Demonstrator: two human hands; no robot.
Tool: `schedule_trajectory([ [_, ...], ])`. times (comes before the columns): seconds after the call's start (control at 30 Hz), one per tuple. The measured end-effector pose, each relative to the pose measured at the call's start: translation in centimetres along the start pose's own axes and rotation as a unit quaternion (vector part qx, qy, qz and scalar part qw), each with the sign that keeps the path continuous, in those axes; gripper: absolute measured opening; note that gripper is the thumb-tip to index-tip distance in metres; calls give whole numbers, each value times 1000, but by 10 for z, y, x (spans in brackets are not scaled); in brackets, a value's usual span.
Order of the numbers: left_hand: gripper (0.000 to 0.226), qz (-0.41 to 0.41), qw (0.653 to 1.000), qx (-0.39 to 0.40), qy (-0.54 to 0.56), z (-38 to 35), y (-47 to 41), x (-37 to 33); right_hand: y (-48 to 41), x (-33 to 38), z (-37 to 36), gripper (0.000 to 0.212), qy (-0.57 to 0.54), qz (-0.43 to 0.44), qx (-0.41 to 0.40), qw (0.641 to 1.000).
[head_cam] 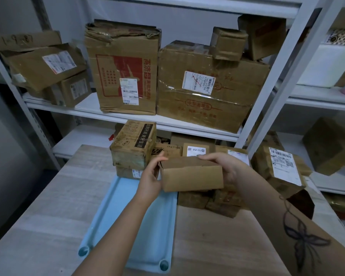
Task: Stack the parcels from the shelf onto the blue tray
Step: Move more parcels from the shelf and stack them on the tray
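A small plain cardboard parcel (191,174) hangs above the far right corner of the blue tray (116,212), held between both hands. My left hand (150,176) grips its left end. My right hand (225,166) grips its top and right end, fingers curled over the upper edge. At the tray's far end stands a taped parcel with a black printed strip (132,144) on top of a flatter parcel (127,173). Large worn parcels (124,72) (207,86) fill the white shelf (116,114) behind.
The tray lies on a pale wooden table (38,206). Right of the tray, several small parcels (221,204) are heaped on the table. A labelled parcel (281,168) leans at the right. White shelf posts (275,80) rise close behind, with more boxes on lower and side shelves.
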State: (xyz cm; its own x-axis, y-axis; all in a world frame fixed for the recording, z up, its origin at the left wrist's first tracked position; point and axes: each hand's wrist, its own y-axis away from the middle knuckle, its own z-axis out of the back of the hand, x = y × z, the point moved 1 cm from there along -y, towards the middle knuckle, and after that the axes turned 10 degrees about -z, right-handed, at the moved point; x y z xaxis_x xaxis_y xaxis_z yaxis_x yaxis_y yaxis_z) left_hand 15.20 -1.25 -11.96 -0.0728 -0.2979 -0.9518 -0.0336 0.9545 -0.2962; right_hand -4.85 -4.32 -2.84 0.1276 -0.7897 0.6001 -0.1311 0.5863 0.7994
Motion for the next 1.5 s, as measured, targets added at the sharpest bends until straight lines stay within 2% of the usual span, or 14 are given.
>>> schedule_trajectory([
  [0.13,51,17,999,-42,5,6,9,-9,-7,-5,-12,9,7,3,-1,1000],
  [0.23,56,73,994,-77,22,17,13,3,-17,-7,-17,5,-6,11,13,1000],
  [0.3,47,141,986,-92,19,22,17,9,-20,-8,-19,5,-14,20,24,999],
  [0.37,32,199,970,-109,83,24,19,10,-22,-9,-19,9,-16,31,37,999],
  [0.43,26,225,956,-105,154,23,20,4,-22,-11,-20,17,-26,34,61,997],
  [0.5,24,227,960,-78,147,27,20,3,-22,-15,-23,30,-41,31,83,995],
  [0.6,50,221,972,-32,75,35,20,6,-27,-24,-29,49,-63,40,100,992],
  [0.67,56,227,971,-20,67,39,22,10,-36,-32,-33,57,-53,50,96,993],
  [0.8,44,242,965,-36,97,49,33,17,-49,-51,-42,58,18,51,73,996],
  [0.9,37,259,957,-45,122,61,43,26,-57,-72,-50,63,104,20,114,988],
  [0.97,33,271,953,-48,123,69,51,32,-62,-82,-55,76,137,-2,122,983],
  [1.07,32,285,950,-48,119,81,61,40,-74,-94,-66,94,105,-15,131,986],
  [1.3,25,306,945,-97,66,106,69,53,-97,-115,-106,65,45,9,38,998],
  [1.5,42,381,922,-24,-67,118,62,67,-118,-122,-121,55,19,-12,5,1000],
])
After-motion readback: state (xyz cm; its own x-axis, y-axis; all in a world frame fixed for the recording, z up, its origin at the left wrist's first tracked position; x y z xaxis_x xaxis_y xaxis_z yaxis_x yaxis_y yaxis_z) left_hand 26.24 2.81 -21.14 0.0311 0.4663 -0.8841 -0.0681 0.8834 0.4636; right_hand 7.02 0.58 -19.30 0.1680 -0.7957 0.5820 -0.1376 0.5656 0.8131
